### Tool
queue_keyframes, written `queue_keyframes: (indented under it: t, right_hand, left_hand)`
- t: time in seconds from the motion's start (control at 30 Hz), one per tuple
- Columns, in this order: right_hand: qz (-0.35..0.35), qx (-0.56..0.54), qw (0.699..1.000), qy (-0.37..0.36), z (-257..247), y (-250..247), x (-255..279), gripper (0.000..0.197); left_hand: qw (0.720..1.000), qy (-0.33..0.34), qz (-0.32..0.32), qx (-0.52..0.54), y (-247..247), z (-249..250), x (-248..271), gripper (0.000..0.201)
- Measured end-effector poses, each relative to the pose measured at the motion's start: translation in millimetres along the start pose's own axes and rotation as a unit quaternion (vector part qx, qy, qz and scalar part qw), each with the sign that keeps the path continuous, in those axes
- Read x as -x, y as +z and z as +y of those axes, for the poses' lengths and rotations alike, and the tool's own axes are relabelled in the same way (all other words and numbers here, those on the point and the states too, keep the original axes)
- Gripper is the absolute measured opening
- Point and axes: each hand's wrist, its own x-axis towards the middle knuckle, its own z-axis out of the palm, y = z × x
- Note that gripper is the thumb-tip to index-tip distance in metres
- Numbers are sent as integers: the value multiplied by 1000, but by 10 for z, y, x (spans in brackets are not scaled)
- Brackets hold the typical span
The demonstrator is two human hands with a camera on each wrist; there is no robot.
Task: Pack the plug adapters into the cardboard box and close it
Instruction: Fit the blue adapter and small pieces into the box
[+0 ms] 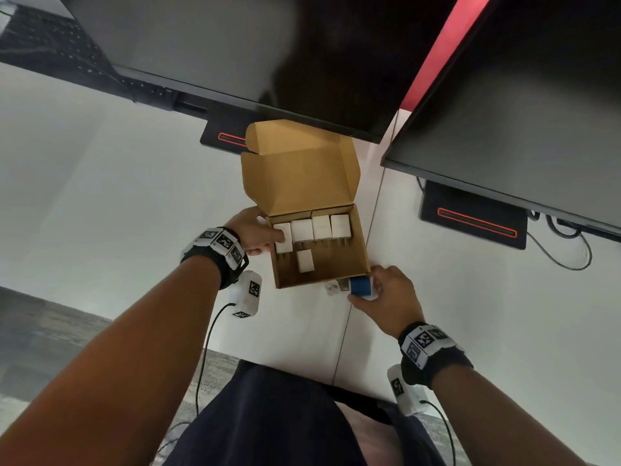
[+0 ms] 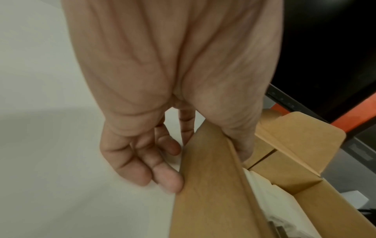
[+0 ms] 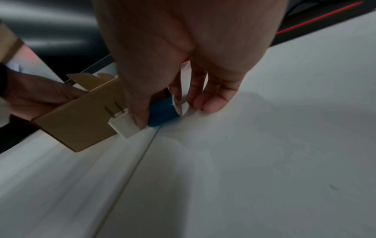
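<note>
Blue adapter (image 1: pixel 360 285) partly hidden by right hand (image 1: pixel 389 297); wrist views blurred

The cardboard box (image 1: pixel 322 267) stands on the table (image 1: pixel 117 196) before the monitors (image 1: pixel 235 45), with its lid (image 1: pixel 302 176) raised behind. Five adapters (image 1: pixel 302 230) lie in it, four in a row at the back. The left hand (image 1: pixel 252 233) is at its left wall, the right hand (image 1: pixel 386 297) just beside its near right corner.

White desk (image 1: pixel 117 203) with two dark monitors (image 1: pixel 208 45) on red-striped stands (image 1: pixel 470 220), grey carpet (image 1: pixel 43 334) below.
</note>
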Motion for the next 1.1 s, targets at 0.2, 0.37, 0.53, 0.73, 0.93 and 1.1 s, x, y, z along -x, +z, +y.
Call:
queue_keyframes:
  t: [0.2,0.37,0.53,0.73,0.93,1.1]
  right_hand:
    - [48,-5,996,71,190,-281,-105,58]
    - [127,-50,990,-37,-1,-637,-208,59]
    - [-51,-14,988,-143,-712,-623,-366,67]
    - [-198,213,947,-135,-1082,-434,-520,30]
    - [-211,241,943,-94,-1213,-315,-575,23]
    - [-173,232,952,-95,-1168,-189,-548,17]
  left_hand:
    - [999,-23,22,25,25,-25,-33,48]
    - [998,-28,27,43,17,-47,-61,55]
    - [999,-25,20,42,10,-62,-67,58]
    - [999,-9,19,34,3,-96,-59,50]
    - [1000,2,13,23,-12,-90,-57,46]
    - [1000,13,9,12,-60,-110,-69,48]
